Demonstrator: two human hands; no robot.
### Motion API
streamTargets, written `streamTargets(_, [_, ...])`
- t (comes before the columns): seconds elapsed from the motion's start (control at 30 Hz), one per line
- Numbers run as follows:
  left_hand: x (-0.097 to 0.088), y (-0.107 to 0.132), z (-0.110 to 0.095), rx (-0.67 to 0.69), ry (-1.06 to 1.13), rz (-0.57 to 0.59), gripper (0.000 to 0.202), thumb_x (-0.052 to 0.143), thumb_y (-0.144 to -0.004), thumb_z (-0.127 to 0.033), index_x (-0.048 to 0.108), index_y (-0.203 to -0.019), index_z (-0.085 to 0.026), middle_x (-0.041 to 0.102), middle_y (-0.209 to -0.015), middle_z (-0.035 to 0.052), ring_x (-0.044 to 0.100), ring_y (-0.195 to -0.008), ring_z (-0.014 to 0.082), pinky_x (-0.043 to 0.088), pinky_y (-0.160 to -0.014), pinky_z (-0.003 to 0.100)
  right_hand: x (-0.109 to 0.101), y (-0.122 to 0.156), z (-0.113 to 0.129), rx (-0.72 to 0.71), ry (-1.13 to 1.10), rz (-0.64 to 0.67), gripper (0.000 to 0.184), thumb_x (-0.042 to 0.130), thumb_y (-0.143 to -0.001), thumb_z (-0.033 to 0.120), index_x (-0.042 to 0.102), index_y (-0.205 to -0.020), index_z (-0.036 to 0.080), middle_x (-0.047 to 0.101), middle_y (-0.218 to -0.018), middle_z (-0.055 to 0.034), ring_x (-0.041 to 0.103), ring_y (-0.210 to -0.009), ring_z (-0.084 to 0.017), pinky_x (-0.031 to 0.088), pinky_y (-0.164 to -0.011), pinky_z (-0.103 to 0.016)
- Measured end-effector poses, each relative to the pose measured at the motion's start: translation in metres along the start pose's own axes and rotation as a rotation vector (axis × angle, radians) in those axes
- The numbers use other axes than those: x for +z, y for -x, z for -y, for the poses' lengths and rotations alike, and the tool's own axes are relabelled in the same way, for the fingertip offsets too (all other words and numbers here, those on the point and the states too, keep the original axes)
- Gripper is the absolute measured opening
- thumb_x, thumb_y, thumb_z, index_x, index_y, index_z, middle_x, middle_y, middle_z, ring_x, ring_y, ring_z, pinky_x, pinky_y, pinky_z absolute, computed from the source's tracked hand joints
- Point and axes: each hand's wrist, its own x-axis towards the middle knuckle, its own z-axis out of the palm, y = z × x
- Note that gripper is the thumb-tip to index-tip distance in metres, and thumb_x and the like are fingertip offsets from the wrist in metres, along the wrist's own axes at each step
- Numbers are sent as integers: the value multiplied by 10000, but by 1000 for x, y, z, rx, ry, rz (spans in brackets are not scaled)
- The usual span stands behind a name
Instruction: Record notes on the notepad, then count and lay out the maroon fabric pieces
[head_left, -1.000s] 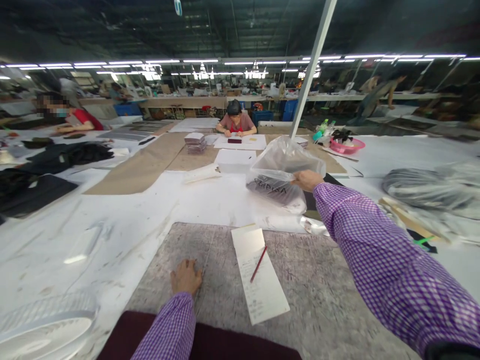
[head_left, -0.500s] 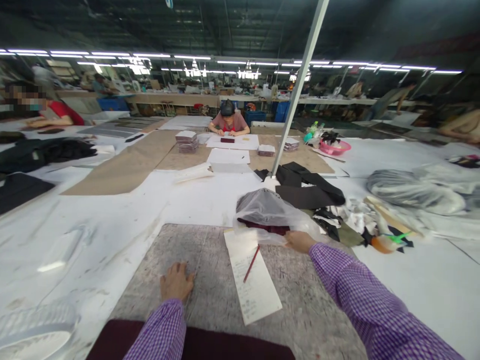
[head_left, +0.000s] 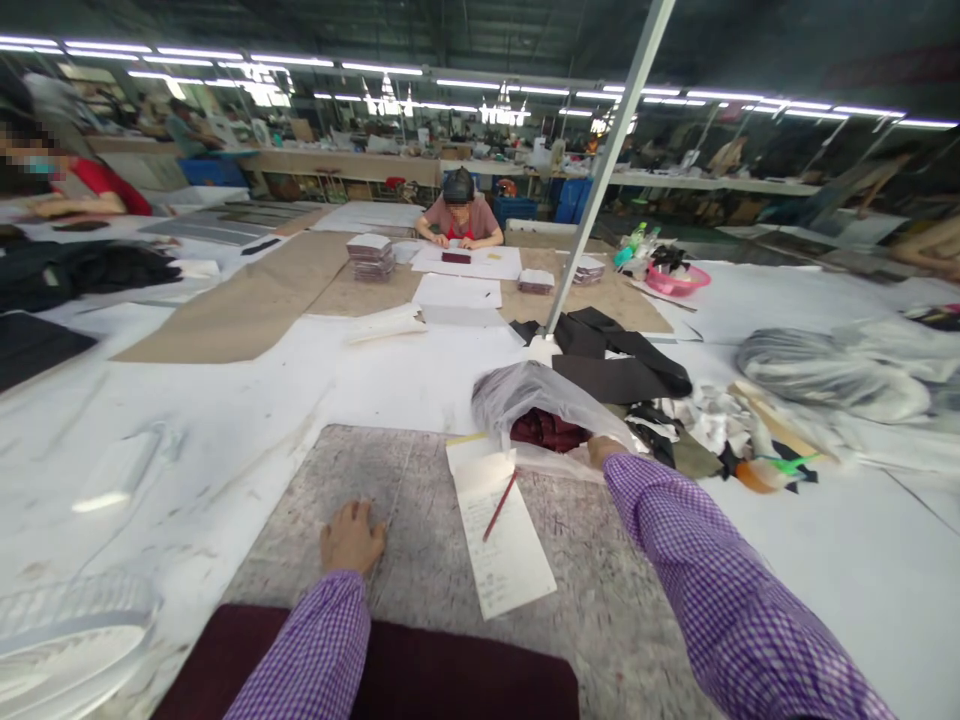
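Note:
My left hand [head_left: 352,537] lies flat on the worn grey board [head_left: 420,510], fingers spread and holding nothing. At the right side of the open mouth of a clear plastic bag [head_left: 502,395], my right hand [head_left: 602,450] grips the bag's edge; its fingertips are partly hidden. Inside the bag, folded dark red fabric [head_left: 547,430] shows. Between my hands lies a handwritten sheet of paper [head_left: 510,570], with a dark red pencil [head_left: 499,506] across it. A dark maroon piece of fabric [head_left: 465,670] lies along the near edge, partly under my left forearm.
Behind the bag rises a white pole [head_left: 600,190], with black fabric strips [head_left: 622,375] at its foot. Scraps [head_left: 724,425] and an orange container [head_left: 754,475] are to the right. A white plastic basket [head_left: 75,640] stands near left. Across the table a person [head_left: 459,215] works beside stacked pieces [head_left: 370,257].
The bag's mouth has opened wider, showing more of the dark red fabric. My right hand has moved slightly up with the bag's edge. My left hand stays flat on the board.

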Motion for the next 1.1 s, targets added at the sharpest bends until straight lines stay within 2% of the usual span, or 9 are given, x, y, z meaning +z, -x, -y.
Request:
streamTargets(0.13, [0,1,0,-2,10,-17,471,461,-900,-358,516,-1318,-148,485,-1399,152,449,-1277,273,365,-1010,401,12,0,0,59,74,87,281,564,-934,361,632,-1073,126,661,-1066,-78,642,-931,-171,549,-829,-380])
streamTargets(0.23, [-1,2,-1,-1,13,-26,468,465,-898,-347,519,-1316,-143,490,-1396,147,446,-1274,277,371,-1003,400,21,5,2,-69,86,68,310,511,-956,384,651,-1088,140,662,-1130,-93,622,-1039,-193,490,-940,-416])
streamTargets(0.33, [-2,1,-1,2,15,-25,469,464,-896,-339,521,-1314,-135,494,-1387,147,446,-1271,286,380,-996,408,28,8,-1,-171,81,60,317,444,-981,350,645,-1170,195,683,-1110,-74,633,-1022,-191,478,-916,-382])
streamTargets(0.47, [3,-3,1,10,24,-34,465,461,-893,-342,530,-1304,-134,503,-1362,149,464,-1250,286,390,-987,409,26,4,-4,-152,94,-46,359,344,-993,259,656,-1168,229,679,-1085,-95,629,-1010,-203,462,-823,-304])
streamTargets(0.6, [9,-6,3,14,36,-41,470,461,-888,-350,534,-1299,-133,498,-1360,153,458,-1250,289,399,-979,412,22,-4,-2,-143,91,-169,354,337,-995,274,638,-1180,266,552,-1273,-89,531,-1159,-197,455,-808,-262])
streamTargets(0.73, [12,-8,5,18,37,-60,466,467,-882,-352,542,-1290,-139,501,-1353,155,461,-1242,289,400,-979,414,22,-12,0,-78,86,-179,319,417,-964,268,624,-1203,225,467,-1312,-126,534,-1124,-230,481,-776,-307])
streamTargets(0.87, [12,-8,5,22,29,-55,467,466,-888,-358,544,-1292,-136,499,-1348,152,466,-1235,287,403,-980,405,24,-23,0,-8,47,-138,347,375,-963,219,656,-1165,185,449,-1359,-158,493,-1206,-278,476,-855,-388])
streamTargets(0.97, [12,-8,5,24,15,-63,458,464,-894,-356,546,-1288,-137,505,-1344,146,475,-1222,282,400,-983,396,26,-31,0,101,-21,-86,368,361,-972,241,665,-1162,158,514,-1311,-186,540,-1178,-295,458,-905,-432])
streamTargets(1.1, [13,-9,6,33,12,-51,454,462,-896,-347,542,-1292,-141,509,-1341,139,481,-1218,271,396,-987,377,31,-40,2,309,-156,-19,419,402,-978,356,599,-1242,97,625,-1163,-199,617,-1075,-283,485,-879,-434])
